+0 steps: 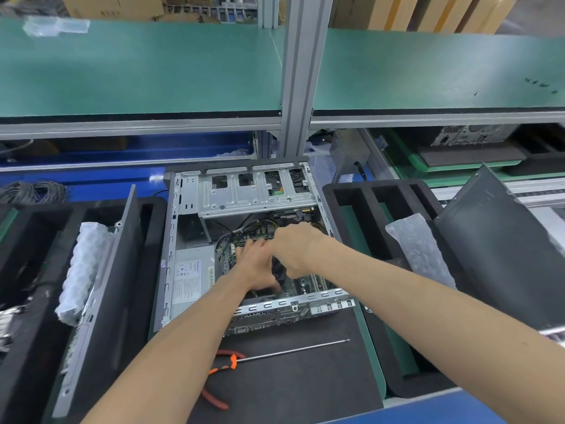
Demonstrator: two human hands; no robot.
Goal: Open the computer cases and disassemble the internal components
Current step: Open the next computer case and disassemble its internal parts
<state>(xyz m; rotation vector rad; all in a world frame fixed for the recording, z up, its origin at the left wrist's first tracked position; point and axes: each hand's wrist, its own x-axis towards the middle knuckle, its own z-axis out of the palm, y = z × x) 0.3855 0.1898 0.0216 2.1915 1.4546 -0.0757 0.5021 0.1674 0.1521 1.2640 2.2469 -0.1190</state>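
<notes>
Head view: both hands inside open computer case [244,240], mid-surface.

L to R w/ case as landmark: PSU [191,275] at its left, boxy, prob heavy, stiff. Left hand [253,264] flat, fingers straight on motherboard [305,284]. Right hand [295,247] curled, pinching smth at board centre; can't tell what. Board likely thin, fragile: hold by edges. Pliers [218,377] on surface just in front of case.

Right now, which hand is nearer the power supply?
Left. The left hand works just right of the power supply; the right hand is farther right, beyond it.
</notes>
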